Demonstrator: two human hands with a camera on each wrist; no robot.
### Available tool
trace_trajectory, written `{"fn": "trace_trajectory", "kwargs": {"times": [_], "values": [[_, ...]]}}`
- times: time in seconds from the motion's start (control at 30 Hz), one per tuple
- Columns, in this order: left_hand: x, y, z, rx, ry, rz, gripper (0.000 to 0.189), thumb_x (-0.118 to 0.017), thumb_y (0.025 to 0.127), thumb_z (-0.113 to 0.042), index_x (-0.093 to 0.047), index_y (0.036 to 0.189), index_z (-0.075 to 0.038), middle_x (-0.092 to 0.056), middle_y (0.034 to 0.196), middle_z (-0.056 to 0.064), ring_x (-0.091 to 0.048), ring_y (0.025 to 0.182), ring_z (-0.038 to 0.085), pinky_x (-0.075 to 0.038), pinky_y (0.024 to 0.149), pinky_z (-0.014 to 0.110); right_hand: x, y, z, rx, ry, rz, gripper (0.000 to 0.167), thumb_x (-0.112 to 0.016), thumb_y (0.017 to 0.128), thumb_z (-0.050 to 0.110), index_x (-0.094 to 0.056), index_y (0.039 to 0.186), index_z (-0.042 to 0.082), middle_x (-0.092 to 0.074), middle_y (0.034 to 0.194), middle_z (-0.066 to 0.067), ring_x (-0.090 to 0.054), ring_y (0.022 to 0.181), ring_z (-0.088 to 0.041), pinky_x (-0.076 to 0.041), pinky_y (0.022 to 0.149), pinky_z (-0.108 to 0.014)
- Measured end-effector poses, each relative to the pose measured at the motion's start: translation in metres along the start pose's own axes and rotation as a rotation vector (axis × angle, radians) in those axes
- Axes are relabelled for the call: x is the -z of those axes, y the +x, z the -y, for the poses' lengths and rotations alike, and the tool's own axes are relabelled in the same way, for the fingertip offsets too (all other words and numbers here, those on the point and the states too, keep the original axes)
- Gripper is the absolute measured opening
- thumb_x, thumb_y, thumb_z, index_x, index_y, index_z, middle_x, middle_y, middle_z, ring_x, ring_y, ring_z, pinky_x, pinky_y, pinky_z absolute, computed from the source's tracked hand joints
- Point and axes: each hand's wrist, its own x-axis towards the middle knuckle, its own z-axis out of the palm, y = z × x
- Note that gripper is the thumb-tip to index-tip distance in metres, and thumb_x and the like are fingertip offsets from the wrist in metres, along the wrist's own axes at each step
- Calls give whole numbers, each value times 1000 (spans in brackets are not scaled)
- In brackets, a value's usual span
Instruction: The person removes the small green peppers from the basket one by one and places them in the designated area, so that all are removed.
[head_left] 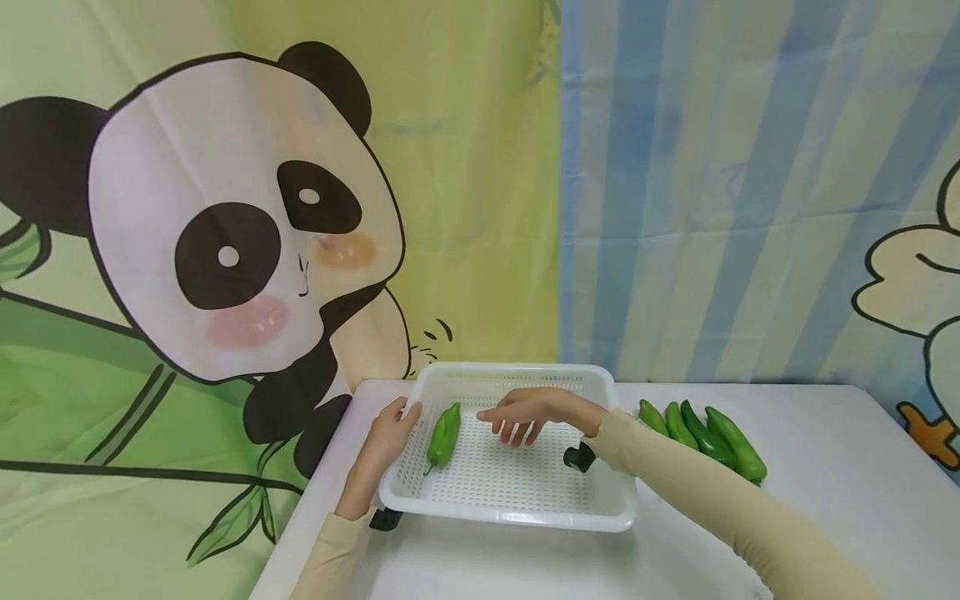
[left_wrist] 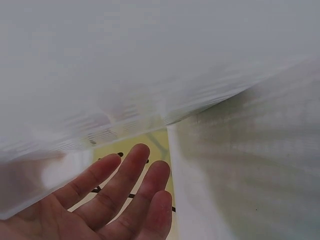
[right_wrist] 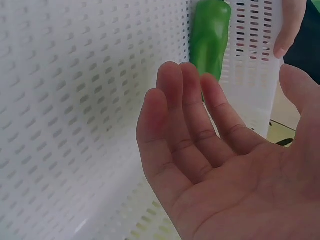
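A white perforated plastic basket stands on the table with one green pepper lying along its left side. At the basket's left rim is my left hand. Its thumb is by the rim, and in the left wrist view its fingers stretch loosely along the outside wall. Over the middle of the basket hovers my right hand, its fingers relaxed and nothing in them. The right wrist view has the same pepper just beyond the right fingertips.
Several green peppers lie side by side on the white table to the basket's right. Behind the table hangs a printed curtain with a panda figure. A black wrist camera sits at the right wrist, above the basket.
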Motion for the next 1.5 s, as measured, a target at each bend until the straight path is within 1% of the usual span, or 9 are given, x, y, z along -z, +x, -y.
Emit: {"fn": "trace_trajectory", "kwargs": {"times": [0.2,0.5,0.6,0.73,0.93,1.03,1.17,1.37,1.5], "values": [[-2,0,-2,-23,-6,-7,43,-48,105,-43,-56,134,-12,-72,95,16,-73,66,22,-60,52,37,-4,16,-3,-34,53,-8,64,-55,94,64,-68,117,5,-72,109,-14,-72,95,-30,-60,84,-45],[-2,0,-2,-22,12,-16,40,-48,105,-42,-58,130,-11,-72,93,15,-72,65,21,-59,51,36,-22,36,5,-39,97,2,58,-53,99,57,-66,121,4,-72,110,-17,-72,98,-34,-60,85,-46],[-2,0,-1,-26,25,-25,39,-49,105,-41,-59,126,-11,-71,91,14,-71,64,19,-58,50,34,-29,40,9,-46,115,-3,57,-53,100,55,-65,121,3,-72,109,-17,-72,95,-31,-60,83,-45],[-3,1,-1,-34,28,-14,41,-49,105,-42,-58,129,-10,-71,93,14,-70,64,18,-58,51,33,-37,42,13,-56,140,-23,55,-54,101,52,-64,121,2,-72,108,-18,-71,90,-29,-60,82,-45],[-1,-1,-1,-32,5,-9,41,-49,105,-42,-57,131,-12,-72,95,14,-71,63,19,-59,50,34,-44,47,21,-28,162,-26,52,-53,102,48,-64,124,2,-71,111,-21,-69,89,-29,-60,82,-46],[0,-1,-1,-41,1,-5,39,-49,105,-41,-57,130,-12,-72,95,14,-71,63,19,-58,50,34,-49,50,25,-29,172,-27,48,-54,102,47,-66,119,5,-71,110,-20,-68,85,-26,-60,79,-42],[0,-1,-1,-45,-4,-3,40,-50,105,-42,-58,130,-12,-73,95,15,-71,63,20,-59,51,34,-57,54,29,-33,192,-43,43,-55,101,47,-69,107,6,-71,107,-20,-64,78,-21,-58,71,-36],[0,0,-1,-45,1,-3,40,-50,105,-41,-58,130,-11,-73,94,15,-72,62,20,-59,50,34,-68,63,34,-81,225,-130,43,-59,98,47,-69,91,6,-72,96,-16,-61,69,-18,-55,64,-32],[0,1,-2,-43,13,-9,40,-49,105,-41,-58,129,-10,-73,95,16,-72,62,20,-59,50,34,-73,68,36,-113,221,-172,44,-60,98,47,-68,88,5,-73,91,-16,-61,65,-17,-54,60,-30]]}}
